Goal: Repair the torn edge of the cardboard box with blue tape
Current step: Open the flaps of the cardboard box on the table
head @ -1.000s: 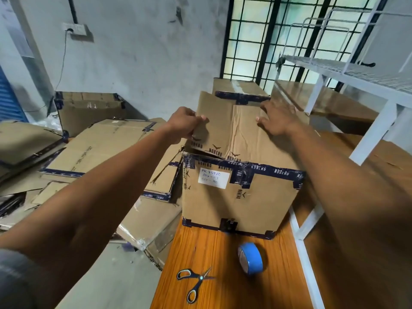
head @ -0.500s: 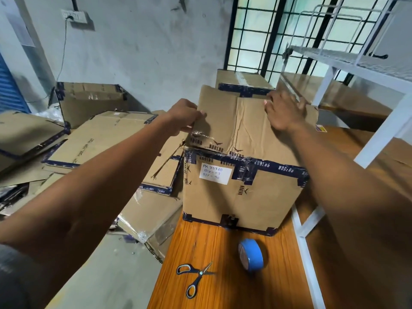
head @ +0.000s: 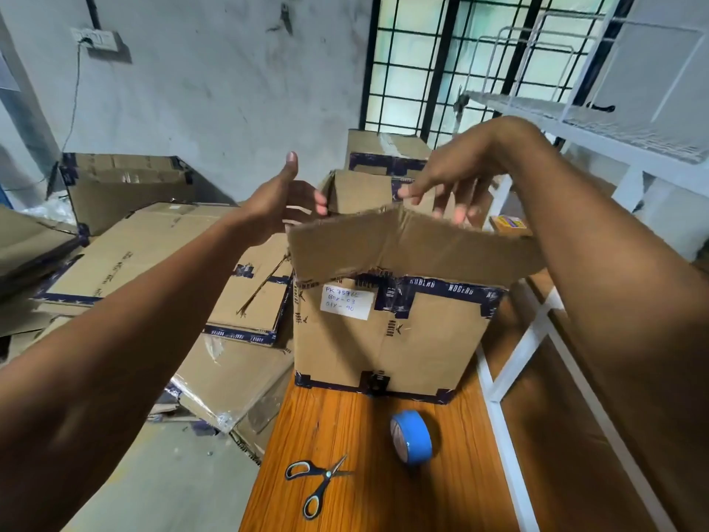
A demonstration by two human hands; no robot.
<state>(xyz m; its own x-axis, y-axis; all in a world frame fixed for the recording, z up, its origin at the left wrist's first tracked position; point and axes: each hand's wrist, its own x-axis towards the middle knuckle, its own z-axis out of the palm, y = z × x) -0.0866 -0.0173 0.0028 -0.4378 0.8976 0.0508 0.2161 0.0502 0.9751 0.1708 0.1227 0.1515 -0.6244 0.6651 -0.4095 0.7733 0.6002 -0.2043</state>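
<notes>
We can't see inside the cardboard box (head: 387, 339); its raised near flap (head: 403, 243) hides the opening and the right hand's (head: 449, 182) lower fingertips. The left hand (head: 276, 201) hovers spread, holding nothing; whether the right pinches the flap, we can't tell. Blue tape roll (head: 411, 436) stands on edge beside scissors (head: 318, 483) on the surface (head: 345, 424), box upright behind them.

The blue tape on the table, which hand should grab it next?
Probably the right. The blue tape stands on the table in front of the box, slightly right. Both the right hand and left hand are open above the flap, so either could.
</notes>
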